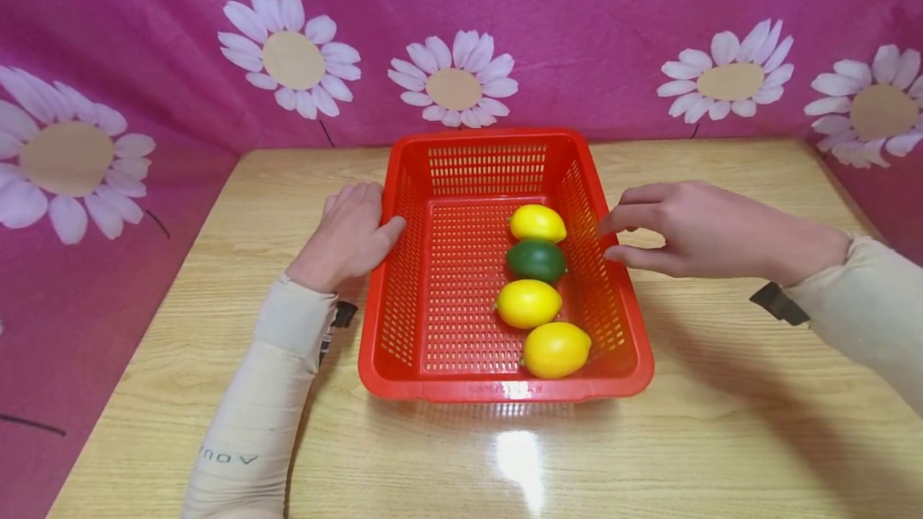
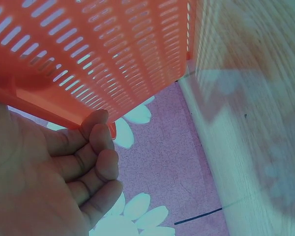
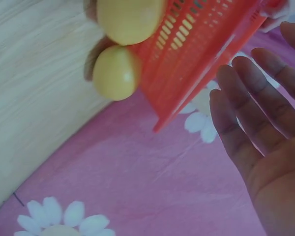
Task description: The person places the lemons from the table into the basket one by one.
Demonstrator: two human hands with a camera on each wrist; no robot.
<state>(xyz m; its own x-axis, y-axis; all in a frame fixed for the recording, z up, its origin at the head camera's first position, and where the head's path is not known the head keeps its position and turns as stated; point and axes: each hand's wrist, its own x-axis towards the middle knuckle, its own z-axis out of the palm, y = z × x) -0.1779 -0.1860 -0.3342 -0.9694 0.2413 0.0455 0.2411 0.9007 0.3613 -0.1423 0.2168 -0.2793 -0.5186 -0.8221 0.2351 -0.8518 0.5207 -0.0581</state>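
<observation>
**Inspection: red basket with four fruits, both hands at its sides**

While the person's forearms lay over the wooden table (image 1: pixel 721 439), a red slotted basket (image 1: pixel 461 154) stood at mid-table, its long axis running away from the person. Four fruits lay in a row along the right half of the basket floor: a far yellow lemon (image 1: pixel 537 223), a green lime (image 1: pixel 536 260) just behind it, a second yellow lemon (image 1: pixel 528 303), and a near yellow lemon (image 1: pixel 556 349) close to the front wall. Neighbouring fruits appeared to touch or nearly touch.

The left hand (image 1: pixel 346 235) rested on the table against the basket's left wall, thumb touching the rim. From the left wrist view, the fingers (image 2: pixel 96 162) were loosely curled just under the rim edge and held nothing; the grip was released.

The right hand (image 1: pixel 703 231) hovered just outside the right wall, level with the far lemon and the lime, its fingertips (image 1: pixel 613 224) next to the rim. From the right wrist view, the fingers (image 3: pixel 250 108) were straight and spread, apart from the basket; nothing was grasped.

Both arms wore beige sleeves (image 1: pixel 259 391). A pink backdrop printed with white daisies (image 1: pixel 454 82) stood behind and beside the table.
</observation>
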